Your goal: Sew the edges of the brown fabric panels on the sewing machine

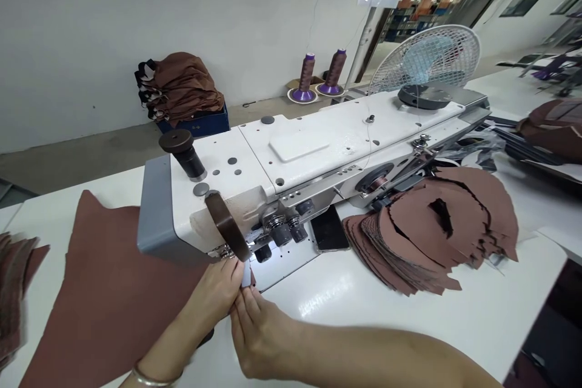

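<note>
The sewing machine [218,194] has a white body with a grey end cover. Under its head, my left hand [222,284] is closed, with bent fingers at the edge of a large brown leather-like sheet [113,291]. That sheet spreads left across the table and passes beneath my left forearm. Pressed against it from the right, my right hand [264,330] has its fingers together in a pinch. A sliver of brown material shows past its fingertips, beside a small pale-blue strip [246,274]. The needle and most of the gripped edge are hidden by the machine head and my fingers.
Stacked brown cut pieces [422,224] lie right of the machine, near a black phone [330,229]. More pieces [16,297] sit at far left. Behind stand two thread cones [307,76], a fan [427,57] and a blue crate [200,124] heaped with brown items.
</note>
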Action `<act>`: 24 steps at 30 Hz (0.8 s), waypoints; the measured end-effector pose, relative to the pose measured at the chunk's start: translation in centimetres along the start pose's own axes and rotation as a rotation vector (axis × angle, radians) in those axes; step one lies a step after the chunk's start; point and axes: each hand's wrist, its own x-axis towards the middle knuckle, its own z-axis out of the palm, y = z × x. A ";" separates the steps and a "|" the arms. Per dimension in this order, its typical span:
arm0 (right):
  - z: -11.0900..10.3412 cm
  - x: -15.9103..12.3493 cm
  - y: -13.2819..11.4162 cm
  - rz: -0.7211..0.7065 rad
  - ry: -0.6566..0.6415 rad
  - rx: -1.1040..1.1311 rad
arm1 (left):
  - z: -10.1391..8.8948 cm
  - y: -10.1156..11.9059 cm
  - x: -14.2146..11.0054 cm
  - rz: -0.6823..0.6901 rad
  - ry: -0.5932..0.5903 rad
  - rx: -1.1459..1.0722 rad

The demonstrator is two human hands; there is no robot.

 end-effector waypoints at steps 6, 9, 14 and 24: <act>0.9 -0.2 0.0 0.009 0.011 0.039 | 0.9 -1.2 -0.6 0.053 0.077 0.052; 1.2 -0.2 0.0 0.020 0.003 0.042 | 1.2 -1.6 -0.8 0.018 -0.065 -0.024; 1.4 0.2 0.3 0.046 -0.015 0.055 | 2.0 -2.2 -1.1 -0.211 -0.303 -0.273; 1.7 0.7 0.9 0.073 -0.204 0.150 | 1.7 -3.9 -1.4 -0.177 -0.482 -0.258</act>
